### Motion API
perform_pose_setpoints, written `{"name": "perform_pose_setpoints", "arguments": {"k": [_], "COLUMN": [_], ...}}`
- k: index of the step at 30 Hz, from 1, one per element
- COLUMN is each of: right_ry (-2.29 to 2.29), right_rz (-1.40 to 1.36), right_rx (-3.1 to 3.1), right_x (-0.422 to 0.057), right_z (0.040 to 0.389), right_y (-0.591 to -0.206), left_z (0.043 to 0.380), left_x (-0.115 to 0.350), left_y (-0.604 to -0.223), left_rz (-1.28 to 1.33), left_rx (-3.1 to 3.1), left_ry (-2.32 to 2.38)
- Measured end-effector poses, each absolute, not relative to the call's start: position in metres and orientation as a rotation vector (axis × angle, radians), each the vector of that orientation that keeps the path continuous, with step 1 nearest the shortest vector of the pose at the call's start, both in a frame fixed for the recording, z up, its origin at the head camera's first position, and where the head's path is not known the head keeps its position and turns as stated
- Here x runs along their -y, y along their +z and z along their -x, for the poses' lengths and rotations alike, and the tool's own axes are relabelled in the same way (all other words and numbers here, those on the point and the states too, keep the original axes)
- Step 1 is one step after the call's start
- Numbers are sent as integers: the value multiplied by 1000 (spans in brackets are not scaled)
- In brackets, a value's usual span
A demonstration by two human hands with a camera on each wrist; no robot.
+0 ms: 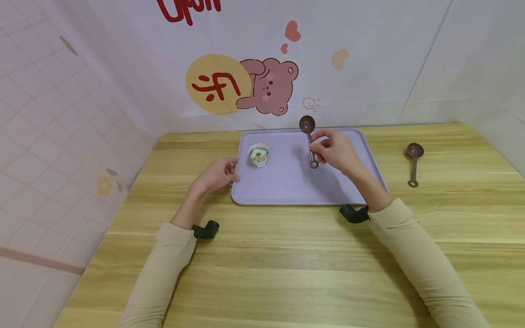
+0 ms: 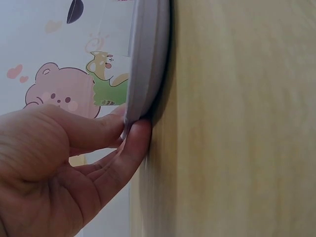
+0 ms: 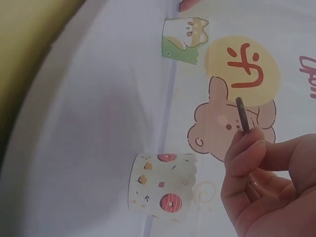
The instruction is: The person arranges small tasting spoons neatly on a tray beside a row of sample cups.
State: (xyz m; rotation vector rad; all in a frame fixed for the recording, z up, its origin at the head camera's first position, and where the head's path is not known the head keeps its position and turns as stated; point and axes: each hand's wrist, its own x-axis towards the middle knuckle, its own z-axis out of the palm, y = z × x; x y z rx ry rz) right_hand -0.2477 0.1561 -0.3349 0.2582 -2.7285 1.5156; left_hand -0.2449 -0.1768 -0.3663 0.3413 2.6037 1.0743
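My left hand (image 1: 217, 174) pinches the left rim of a lilac tray (image 1: 283, 189), thumb above and fingers below, as the left wrist view shows. Over the tray's right half, my right hand (image 1: 337, 150) holds a brown measuring spoon (image 1: 307, 125) by its handle, bowl pointing away. A paper cup with an animal print (image 1: 259, 157) stands on the tray's left side. Below my right hand is a second paper cup, printed with donuts (image 3: 163, 185); in the head view the hand hides most of it.
Right of the tray, a second brown measuring spoon (image 1: 414, 159) lies on the wooden table (image 1: 279, 264). Behind the tray rises a white backdrop (image 1: 369, 82) with a printed bear, and a patterned cloth (image 1: 61, 123) stands along the left.
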Motion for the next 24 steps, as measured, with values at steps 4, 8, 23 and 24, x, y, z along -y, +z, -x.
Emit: {"name": "perform_pose_setpoints", "arguments": {"k": [4,8,23,24], "right_ry": [1547,1540,1508,1505], "right_rz": [-250,-254,-203,-195], "right_rx": [2717,2722,2749,2751], "right_x": [-151,-146,-123,-122], "right_z": [250,251,254,254], "right_y": [-337,-339,-345,-345], "left_z": [245,245,245,245], "left_x": [177,177,177,178], "left_y": [-367,-366,-365,-365], "left_rz": [-330,-318,-318,-317], "left_rx": [-2595,-2589,-2580,-2579], "left_ry": [1081,1083,1101,1104]}}
